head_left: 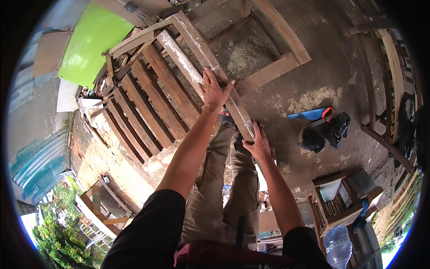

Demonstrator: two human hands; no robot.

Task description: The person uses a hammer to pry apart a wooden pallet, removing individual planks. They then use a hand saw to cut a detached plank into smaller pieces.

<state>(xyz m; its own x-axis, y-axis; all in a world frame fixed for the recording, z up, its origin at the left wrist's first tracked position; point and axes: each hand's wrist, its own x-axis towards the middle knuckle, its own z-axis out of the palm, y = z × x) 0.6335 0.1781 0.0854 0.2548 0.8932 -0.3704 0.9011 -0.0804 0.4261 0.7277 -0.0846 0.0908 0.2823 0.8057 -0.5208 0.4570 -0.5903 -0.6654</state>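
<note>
A long, worn wooden plank (pixel 195 40) with flaking white paint slants from the upper middle toward my legs. My left hand (pixel 215 93) is wrapped across it partway down, thumb on the right side and fingers on the left. At its near end, my right hand (pixel 260 145) grips the plank, thumb and fingers on opposite sides. Close along its left lies a second white-flaked plank (pixel 179 56), whose lower end reaches my left fingers; I cannot tell whether they touch it. Whether the long plank is joined to the other wood at its far end is unclear.
Left of the planks lies a slatted wooden panel (pixel 152 96). Beyond them a wooden frame (pixel 268 74) rests on the concrete floor. A blue-bladed handsaw (pixel 309 114) lies by black plastic (pixel 329 132) at right. A wooden stool (pixel 336 199) and clear bottle (pixel 338 246) are lower right.
</note>
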